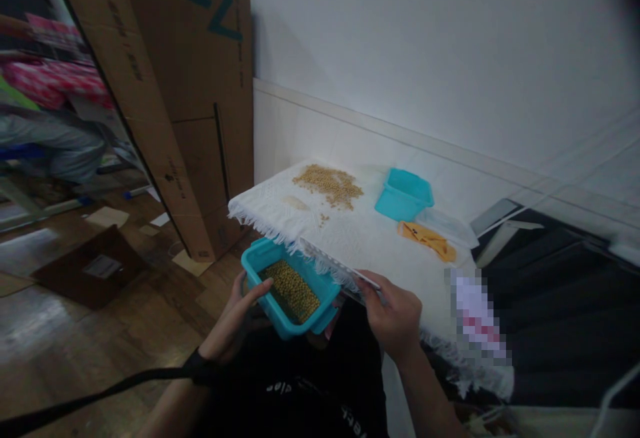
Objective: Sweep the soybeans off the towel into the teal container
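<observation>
My left hand (235, 315) is closed on the near left rim of a teal plastic tub (265, 259) that holds yellow beans (293, 289). The tub hangs just below the near edge of a white fringed cloth (360, 238) covering a small table. My right hand (393, 315) is closed on a thin flat ruler-like strip (333, 263) lying along the cloth's near edge, above the tub. Farther back on the cloth lies a loose pile of the same beans (330, 185).
A second teal tub (404, 195) stands at the back of the cloth, beside a clear lid (447, 225) and an orange wrapper (427, 239). Tall cardboard boxes (190, 91) lean at the left. Cardboard scraps lie on the wooden floor (85, 265). A dark surface (560, 291) is at the right.
</observation>
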Available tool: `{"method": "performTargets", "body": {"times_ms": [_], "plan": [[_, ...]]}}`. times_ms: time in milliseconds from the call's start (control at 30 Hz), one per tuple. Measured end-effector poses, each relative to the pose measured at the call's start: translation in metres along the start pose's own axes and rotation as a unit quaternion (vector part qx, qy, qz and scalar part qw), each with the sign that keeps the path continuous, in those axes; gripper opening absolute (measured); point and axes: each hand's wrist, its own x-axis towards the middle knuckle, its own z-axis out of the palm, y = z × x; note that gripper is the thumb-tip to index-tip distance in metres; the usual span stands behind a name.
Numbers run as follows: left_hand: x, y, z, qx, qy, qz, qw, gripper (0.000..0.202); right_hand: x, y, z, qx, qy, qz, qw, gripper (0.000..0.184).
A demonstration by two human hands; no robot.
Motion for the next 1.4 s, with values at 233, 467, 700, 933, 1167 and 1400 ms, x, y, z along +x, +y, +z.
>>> {"method": "performTargets", "body": {"times_ms": [233,467,700,933,1167,1400], "plan": [[0.002,-0.001,-0.002,-0.001,0.007,-0.011,1.0,0.109,0.009,0.021,0.008,-0.014,0.04,0.102,0.994,0.025],[0.006,0.0,-0.001,-0.002,0.029,-0.03,0.999,0.108,0.046,0.078,0.029,-0.028,0.049,0.213,0.975,0.042],[0.006,0.001,-0.002,0.001,0.023,-0.027,0.999,0.106,0.051,0.083,0.035,-0.014,0.01,0.203,0.979,0.039],[0.005,0.0,-0.004,0.007,0.011,-0.016,1.0,0.102,0.053,0.083,0.035,-0.014,0.008,0.198,0.98,0.04],[0.005,0.001,-0.002,-0.006,0.026,-0.024,0.999,0.113,0.044,0.079,0.031,0.006,0.02,0.21,0.977,0.037],[0.006,0.0,-0.004,0.005,0.012,-0.024,1.0,0.109,0.034,0.076,0.026,0.002,0.024,0.222,0.975,0.037]]}}
